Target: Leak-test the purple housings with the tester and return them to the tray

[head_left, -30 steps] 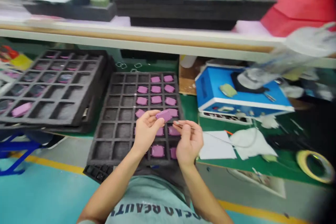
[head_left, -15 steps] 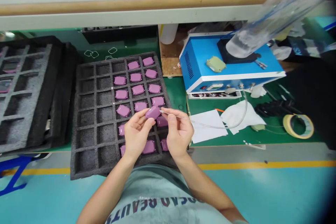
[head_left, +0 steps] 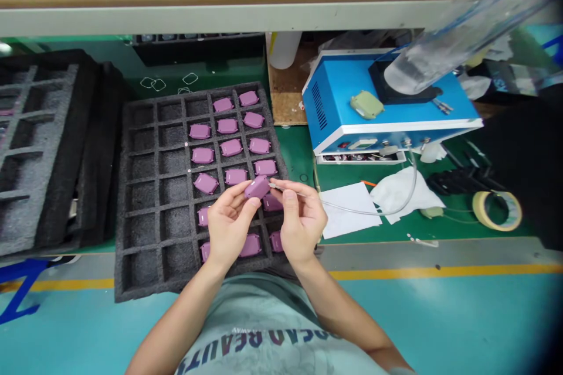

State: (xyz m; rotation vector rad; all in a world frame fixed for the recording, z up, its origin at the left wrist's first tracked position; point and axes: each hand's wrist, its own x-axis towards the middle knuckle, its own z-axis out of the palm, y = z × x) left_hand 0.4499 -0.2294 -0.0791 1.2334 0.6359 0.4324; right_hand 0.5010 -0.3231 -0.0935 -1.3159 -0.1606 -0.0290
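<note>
Over the foam tray [head_left: 141, 263], my left hand [head_left: 229, 220] pinches a purple watch-like case [head_left: 257, 187], tilted, between thumb and fingers. My right hand [head_left: 302, 222] is closed on a thin tube with a pale tip [head_left: 273, 186]; the tip meets the right end of the case or lies just beside it, I cannot tell which. From my right hand the clear tube [head_left: 352, 210] curves to the front of a blue machine [head_left: 396, 123]. Several like purple cases [head_left: 231, 147] sit in the tray's right-hand compartments; some are partly hidden by my hands.
Stacked dark foam trays [head_left: 53, 170] stand at the left. An olive case [head_left: 367, 105] and a clear cylinder [head_left: 417, 67] are on the blue machine. White paper [head_left: 349, 211], a crumpled cloth [head_left: 398, 193] and a tape roll [head_left: 497, 211] lie at the right. A shelf edge [head_left: 220, 20] crosses above.
The view has shifted slightly. Both hands keep nearly the same pose, with the purple case and the tube tip still together between them.
</note>
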